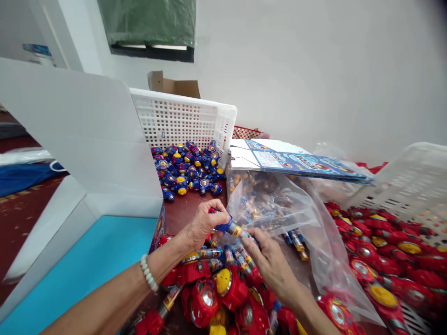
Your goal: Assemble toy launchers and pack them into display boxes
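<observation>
Near the middle, my left hand (208, 219) is closed around a small blue toy (225, 226), a bit of red showing at its top. My right hand (267, 253) grips the printed tube (240, 233) that joins the toy's lower end. Under both hands lies a pile of red toys (204, 298) with yellow parts and silver discs, some with printed tubes attached. A green bead bracelet circles my left wrist. The fingertips of my right hand partly cover the tube.
Blue toys (188, 167) lie by a tipped white basket (181, 116). An open white box (101, 144) with a blue bottom stands left. Flat printed cartons (296, 160) lie above a clear bag (268, 200) of tubes. Red toys fill another white basket (415, 177) at right.
</observation>
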Tool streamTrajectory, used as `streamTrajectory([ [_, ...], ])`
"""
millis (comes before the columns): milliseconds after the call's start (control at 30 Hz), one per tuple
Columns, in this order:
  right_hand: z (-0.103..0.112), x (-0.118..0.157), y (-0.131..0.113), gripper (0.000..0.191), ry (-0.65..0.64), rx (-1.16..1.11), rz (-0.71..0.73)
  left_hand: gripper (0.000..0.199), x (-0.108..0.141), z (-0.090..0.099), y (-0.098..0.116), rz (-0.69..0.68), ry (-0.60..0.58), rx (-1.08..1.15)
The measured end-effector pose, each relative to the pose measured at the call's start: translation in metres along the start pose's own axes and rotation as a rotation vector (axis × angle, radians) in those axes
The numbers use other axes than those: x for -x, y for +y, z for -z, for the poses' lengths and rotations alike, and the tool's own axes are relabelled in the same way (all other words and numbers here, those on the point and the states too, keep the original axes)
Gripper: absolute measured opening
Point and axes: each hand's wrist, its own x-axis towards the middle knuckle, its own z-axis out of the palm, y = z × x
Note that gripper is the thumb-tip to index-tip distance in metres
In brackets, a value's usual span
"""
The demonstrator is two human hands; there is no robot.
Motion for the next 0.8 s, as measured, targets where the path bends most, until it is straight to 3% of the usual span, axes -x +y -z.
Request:
streamTrajectory([
  [133,0.009,-0.008,0.015,0.042,-0.240,-0.271,-0.228,0.016,-0.005,-0.003,0.003,0.018,-0.057,-0.112],
  [200,0.013,-0.012,0.021,0.040,-0.230,-0.243,-0.222,0.016,-0.012,0.000,0.008,0.017,-0.102,-0.197],
  [300,0.016,-0.018,0.025,0.034,-0.122,0.015,-0.113,0.016,-0.038,0.013,0.014,0.011,-0.105,-0.338],
  [400,0.013,-0.021,0.025,0.028,-0.131,0.266,0.023,0.024,-0.084,0.032,0.011,0.012,0.096,-0.495],
  [467,0.013,-0.018,0.024,0.027,-0.127,0.385,0.080,0.030,-0.117,0.045,0.002,0.041,0.286,-0.622],
  [533,0.016,-0.010,0.024,0.030,-0.083,0.474,0.106,0.034,-0.146,0.056,-0.012,0.086,0.404,-0.766],
  [667,0.046,0.009,0.034,0.022,-0.010,0.591,0.088,0.058,-0.183,0.071,-0.040,0.141,0.418,-1.023],
  [800,0.099,0.008,0.057,0.022,0.173,0.861,-0.119,0.065,-0.207,0.083,-0.050,0.216,0.327,-1.211],
])
